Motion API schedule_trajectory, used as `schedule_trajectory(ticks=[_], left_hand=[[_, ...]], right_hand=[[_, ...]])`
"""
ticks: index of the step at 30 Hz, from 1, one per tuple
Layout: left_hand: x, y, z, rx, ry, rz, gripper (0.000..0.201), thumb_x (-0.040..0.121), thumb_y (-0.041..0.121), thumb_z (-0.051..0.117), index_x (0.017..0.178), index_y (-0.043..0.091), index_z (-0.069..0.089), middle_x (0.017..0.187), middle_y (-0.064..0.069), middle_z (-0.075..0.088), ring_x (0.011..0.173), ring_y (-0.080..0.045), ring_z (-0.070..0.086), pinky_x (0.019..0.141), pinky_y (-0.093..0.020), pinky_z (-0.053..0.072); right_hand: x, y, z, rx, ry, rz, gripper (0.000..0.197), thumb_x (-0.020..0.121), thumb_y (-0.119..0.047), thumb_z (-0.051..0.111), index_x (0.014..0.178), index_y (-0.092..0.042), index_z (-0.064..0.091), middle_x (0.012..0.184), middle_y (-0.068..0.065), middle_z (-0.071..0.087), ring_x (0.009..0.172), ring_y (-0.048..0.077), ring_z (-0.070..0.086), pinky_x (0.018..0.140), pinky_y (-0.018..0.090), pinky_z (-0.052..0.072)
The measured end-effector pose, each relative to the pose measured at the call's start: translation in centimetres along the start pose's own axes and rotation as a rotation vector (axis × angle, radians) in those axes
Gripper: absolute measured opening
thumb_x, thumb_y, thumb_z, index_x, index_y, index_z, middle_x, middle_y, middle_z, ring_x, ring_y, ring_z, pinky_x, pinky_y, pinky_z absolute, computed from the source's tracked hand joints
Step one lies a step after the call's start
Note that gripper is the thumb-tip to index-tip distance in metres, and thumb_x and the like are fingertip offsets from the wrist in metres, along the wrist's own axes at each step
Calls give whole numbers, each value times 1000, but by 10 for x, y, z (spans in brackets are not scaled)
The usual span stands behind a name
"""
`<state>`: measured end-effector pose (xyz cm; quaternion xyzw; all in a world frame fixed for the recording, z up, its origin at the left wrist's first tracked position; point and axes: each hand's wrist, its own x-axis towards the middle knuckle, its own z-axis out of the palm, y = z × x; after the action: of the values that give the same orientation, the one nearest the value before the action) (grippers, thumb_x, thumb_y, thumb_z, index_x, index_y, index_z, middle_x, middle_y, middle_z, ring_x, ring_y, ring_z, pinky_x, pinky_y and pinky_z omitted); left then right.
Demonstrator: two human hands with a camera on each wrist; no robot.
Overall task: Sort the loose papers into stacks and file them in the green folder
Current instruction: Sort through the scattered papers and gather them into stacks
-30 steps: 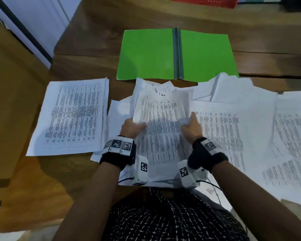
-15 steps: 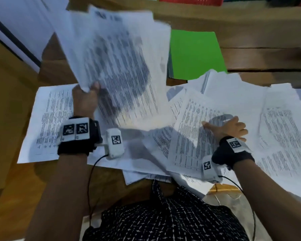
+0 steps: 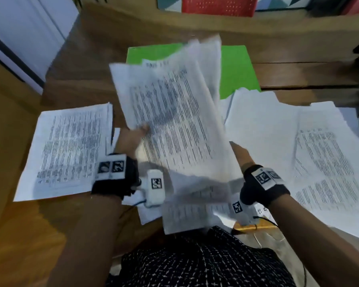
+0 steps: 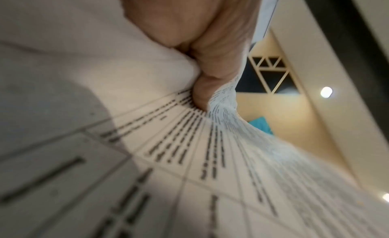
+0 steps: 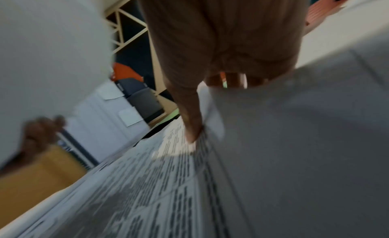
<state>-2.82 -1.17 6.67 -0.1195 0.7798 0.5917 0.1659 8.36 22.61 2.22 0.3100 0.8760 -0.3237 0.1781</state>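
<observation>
You've got thin matt printed paper sheets (image 3: 170, 112), a smooth matt green folder (image 3: 236, 71) of card or plastic, a brown wood-grain worktop (image 3: 95, 65) with slight sheen, and black cloth wrist straps (image 3: 263, 189).

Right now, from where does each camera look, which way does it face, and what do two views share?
Head: worn on the head, looks down at the desk; both forearms, left hand, right hand, green folder.
Left wrist: looks along the left hand, whose thumb pinches the lifted papers.
Right wrist: looks along the right hand over the spread papers.
Shared: all three show the lifted papers.
</observation>
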Motion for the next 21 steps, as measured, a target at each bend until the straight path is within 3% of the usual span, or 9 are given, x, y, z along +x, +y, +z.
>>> schedule_trajectory(ticks=[2,3,4,6,9,13,17,20,21], left_hand=[[-5,-21,11,41,-39,-64,12,93,15,54,92,3,57,84,-12,56,78,-28,54,80,-32,34],[-7,-32,14,66,-59,-106,10,95,15,52,100,8,55,86,-9,56,79,-26,52,80,-28,30],[-13,-40,16,66,-65,-119,25,95,15,51,118,5,54,99,-11,58,91,-28,54,81,-26,29],[-14,-49,12,29,-58,-85,40,93,12,54,130,-2,49,127,-19,56,122,-31,50,87,-25,32],[-3,-69,13,103,-57,-112,53,84,23,67,128,-3,52,134,-22,53,125,-35,50,98,-34,40],[-1,-71,29,249,-96,-123,93,53,58,68,133,14,48,138,-19,47,128,-37,44,110,-45,37],[14,-78,32,111,-170,-99,87,62,42,81,133,6,45,135,-16,53,126,-33,50,106,-43,41],[16,-71,20,-117,-114,-49,121,39,51,88,134,0,33,137,-19,48,127,-34,47,108,-52,38],[6,-53,17,-225,-98,44,119,43,49,86,135,-3,31,137,-25,46,127,-36,45,109,-53,35]], right_hand=[[0,4,6,42,-37,-31,34,98,-17,39,125,2,47,132,24,50,120,36,49,96,36,36],[4,9,9,48,-20,-63,28,97,-16,41,117,0,54,118,25,56,111,32,53,90,35,39],[5,13,10,119,27,-50,19,94,-17,48,104,-4,58,101,21,57,100,27,54,82,33,40],[9,17,13,377,85,46,9,84,-15,61,90,-9,58,89,12,55,90,21,52,76,32,45],[6,11,16,753,83,147,17,90,-12,55,102,0,51,89,10,54,84,22,51,60,20,45],[-2,-3,20,657,-17,84,56,95,-43,40,129,1,47,124,15,53,107,22,50,81,25,35],[-7,-18,14,513,-73,-54,41,87,-24,62,111,9,53,96,11,54,89,17,51,69,23,43],[-18,-30,-13,482,4,-174,56,78,-34,69,108,10,51,103,19,62,94,29,60,81,38,50],[-24,-36,-26,513,35,-236,57,76,-35,71,110,7,54,109,20,64,100,31,62,86,41,52]])
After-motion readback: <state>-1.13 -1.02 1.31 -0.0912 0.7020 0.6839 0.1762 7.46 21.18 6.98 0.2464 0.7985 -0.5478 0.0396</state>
